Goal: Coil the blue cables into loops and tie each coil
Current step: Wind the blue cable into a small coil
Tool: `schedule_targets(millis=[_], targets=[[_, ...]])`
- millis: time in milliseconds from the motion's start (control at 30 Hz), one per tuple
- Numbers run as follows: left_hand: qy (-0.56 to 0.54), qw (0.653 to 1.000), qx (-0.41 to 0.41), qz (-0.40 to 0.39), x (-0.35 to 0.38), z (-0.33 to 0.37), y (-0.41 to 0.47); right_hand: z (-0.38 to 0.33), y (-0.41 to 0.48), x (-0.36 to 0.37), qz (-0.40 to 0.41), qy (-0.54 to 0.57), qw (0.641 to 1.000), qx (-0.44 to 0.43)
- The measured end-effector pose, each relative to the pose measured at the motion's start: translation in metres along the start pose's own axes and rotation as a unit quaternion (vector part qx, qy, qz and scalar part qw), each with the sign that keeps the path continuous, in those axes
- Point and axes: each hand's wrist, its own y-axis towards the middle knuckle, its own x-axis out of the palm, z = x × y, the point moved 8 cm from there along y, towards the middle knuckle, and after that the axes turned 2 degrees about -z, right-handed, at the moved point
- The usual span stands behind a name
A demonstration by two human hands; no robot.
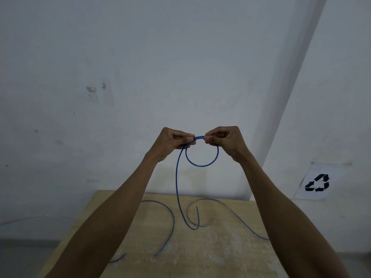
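Observation:
I hold a blue cable up in front of the wall, bent into one small round loop. My left hand and my right hand pinch the top of that loop side by side, fingertips nearly touching. From my left hand the cable's tail hangs down to the wooden table and ends there in a curl. A second blue cable lies loose on the table to the left. A third blue cable curves across the table to the right, under my right forearm.
A white wall stands close behind the table. A paper with a black recycling sign is stuck on the wall at the right. The table's left edge runs under my left forearm, with grey floor beyond it.

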Motion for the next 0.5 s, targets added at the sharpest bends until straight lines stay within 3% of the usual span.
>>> schedule_targets(millis=[500], targets=[[0.014,1.0,-0.012,-0.016,0.007,-0.006,-0.009,0.004,-0.004,-0.005,0.061,-0.014,0.998,-0.013]])
